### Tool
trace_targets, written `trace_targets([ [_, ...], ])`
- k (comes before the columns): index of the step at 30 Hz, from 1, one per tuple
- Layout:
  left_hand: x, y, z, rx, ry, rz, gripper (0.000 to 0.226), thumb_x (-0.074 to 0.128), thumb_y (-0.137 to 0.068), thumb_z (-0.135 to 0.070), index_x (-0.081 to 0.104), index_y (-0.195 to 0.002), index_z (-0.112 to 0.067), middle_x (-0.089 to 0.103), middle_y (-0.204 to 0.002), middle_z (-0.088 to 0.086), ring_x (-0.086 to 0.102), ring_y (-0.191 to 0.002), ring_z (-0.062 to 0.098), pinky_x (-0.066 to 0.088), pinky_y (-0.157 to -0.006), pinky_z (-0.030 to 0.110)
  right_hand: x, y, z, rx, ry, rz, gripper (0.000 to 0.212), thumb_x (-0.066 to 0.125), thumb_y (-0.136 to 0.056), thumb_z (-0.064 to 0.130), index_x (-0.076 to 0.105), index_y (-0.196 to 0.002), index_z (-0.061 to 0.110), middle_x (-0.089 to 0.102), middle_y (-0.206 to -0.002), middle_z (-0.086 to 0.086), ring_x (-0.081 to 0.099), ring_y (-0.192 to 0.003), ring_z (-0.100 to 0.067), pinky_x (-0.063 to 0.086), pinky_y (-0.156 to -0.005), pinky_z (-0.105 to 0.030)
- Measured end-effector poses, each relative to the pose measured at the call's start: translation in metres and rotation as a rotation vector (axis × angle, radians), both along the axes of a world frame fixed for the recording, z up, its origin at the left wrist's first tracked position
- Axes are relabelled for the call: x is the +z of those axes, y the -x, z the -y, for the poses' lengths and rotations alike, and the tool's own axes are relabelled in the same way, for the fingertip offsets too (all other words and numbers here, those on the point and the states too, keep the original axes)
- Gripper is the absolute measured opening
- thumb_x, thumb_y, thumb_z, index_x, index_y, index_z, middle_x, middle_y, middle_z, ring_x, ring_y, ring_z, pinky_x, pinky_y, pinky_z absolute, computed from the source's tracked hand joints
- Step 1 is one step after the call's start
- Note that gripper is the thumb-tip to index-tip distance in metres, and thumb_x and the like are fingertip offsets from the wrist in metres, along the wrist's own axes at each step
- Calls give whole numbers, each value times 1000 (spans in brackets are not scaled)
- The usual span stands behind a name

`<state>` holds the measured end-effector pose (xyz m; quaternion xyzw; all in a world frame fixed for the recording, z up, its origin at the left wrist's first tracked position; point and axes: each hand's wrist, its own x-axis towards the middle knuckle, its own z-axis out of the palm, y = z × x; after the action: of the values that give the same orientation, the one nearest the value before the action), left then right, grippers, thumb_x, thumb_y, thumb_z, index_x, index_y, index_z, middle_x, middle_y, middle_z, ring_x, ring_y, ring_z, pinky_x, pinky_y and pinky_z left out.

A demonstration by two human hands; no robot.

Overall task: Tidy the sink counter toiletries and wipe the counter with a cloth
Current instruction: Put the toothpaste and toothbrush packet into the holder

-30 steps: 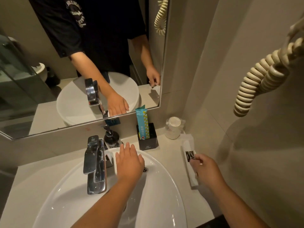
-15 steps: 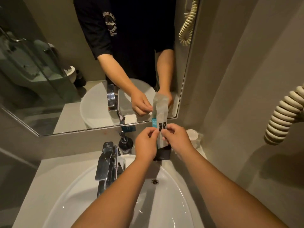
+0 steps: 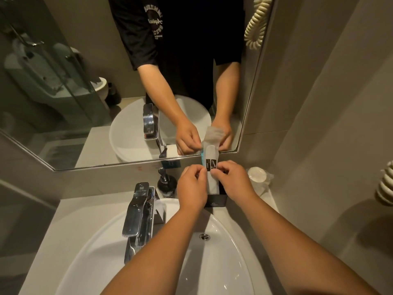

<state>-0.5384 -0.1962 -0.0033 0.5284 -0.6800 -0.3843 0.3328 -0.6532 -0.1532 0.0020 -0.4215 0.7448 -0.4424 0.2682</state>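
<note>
A long white sachet [image 3: 211, 158] with a small black label stands upright, pinched from both sides by my left hand [image 3: 191, 186] and my right hand [image 3: 234, 182]. Its lower end sits at or in the black holder box [image 3: 215, 201] at the back of the counter; I cannot tell how deep. A blue packet [image 3: 202, 155] peeks out just behind the sachet. Both hands are above the far rim of the white basin [image 3: 223, 262].
The chrome faucet [image 3: 138, 220] stands left of my arms, with a dark soap pump [image 3: 167, 184] behind it. A wrapped cup [image 3: 257, 175] sits in the right corner. The mirror [image 3: 85, 81] runs along the back; a coiled cord [image 3: 386, 188] hangs on the right wall.
My right hand lifted the white sachet off the right counter and brought it upright over the black holder. My left hand left the basin rim and joined it on the sachet.
</note>
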Motion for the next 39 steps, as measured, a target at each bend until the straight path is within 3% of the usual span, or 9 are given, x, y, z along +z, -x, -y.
trace_targets([
  [6,-9,2,2,-17,-32,42,12,56,-94,-25,66,-88,-23,64,-95,-1,60,-84,17,50,-77,34,-7,3,-1,-46,-47,14,4,69,-83,20,68,-86,17,64,-79,2,58,-72,-12,47,-66,-26],
  [11,-25,0,1,-21,-97,144,15,53,-95,-25,63,-85,-26,64,-97,0,59,-84,16,51,-76,33,-27,4,-7,-67,-136,-47,7,64,-87,19,68,-81,21,70,-82,-1,62,-76,-18,50,-71,-33],
  [15,-35,-2,-1,-20,-146,216,16,52,-95,-25,67,-89,-22,59,-101,2,56,-82,17,41,-70,27,-34,5,-10,-35,-186,-119,13,62,-86,17,71,-77,18,66,-89,-4,61,-79,-22,50,-73,-35],
  [19,-45,-3,-3,-15,-148,288,19,51,-96,-27,69,-95,-20,59,-105,6,55,-82,19,43,-71,29,-38,1,-9,-23,-221,-176,15,61,-84,15,73,-75,13,62,-90,-10,61,-78,-27,51,-73,-38],
  [28,-48,-3,-4,-19,-115,335,18,51,-96,-29,68,-94,-23,57,-103,2,56,-80,18,45,-68,28,-39,-1,-10,-33,-254,-227,15,60,-86,19,72,-77,18,58,-92,-6,58,-73,-22,47,-64,-31],
  [34,-51,-4,-6,4,-96,302,19,53,-96,-29,64,-109,-24,59,-109,3,58,-86,17,51,-74,30,-42,-2,-12,-44,-279,-250,14,59,-89,22,71,-82,20,56,-94,-3,56,-73,-19,41,-58,-23],
  [37,-51,-7,-8,0,-91,280,23,53,-96,-30,60,-117,-23,59,-111,2,58,-88,17,52,-75,30,-41,-3,-14,-73,-270,-237,10,62,-89,26,69,-93,19,60,-100,-6,57,-79,-17,45,-65,-24],
  [39,-48,-10,-11,5,-90,275,26,51,-97,-31,58,-120,-23,59,-112,2,59,-90,17,54,-78,33,-38,-4,-17,-91,-266,-222,20,63,-89,29,67,-105,18,61,-106,-6,56,-84,-15,45,-70,-25],
])
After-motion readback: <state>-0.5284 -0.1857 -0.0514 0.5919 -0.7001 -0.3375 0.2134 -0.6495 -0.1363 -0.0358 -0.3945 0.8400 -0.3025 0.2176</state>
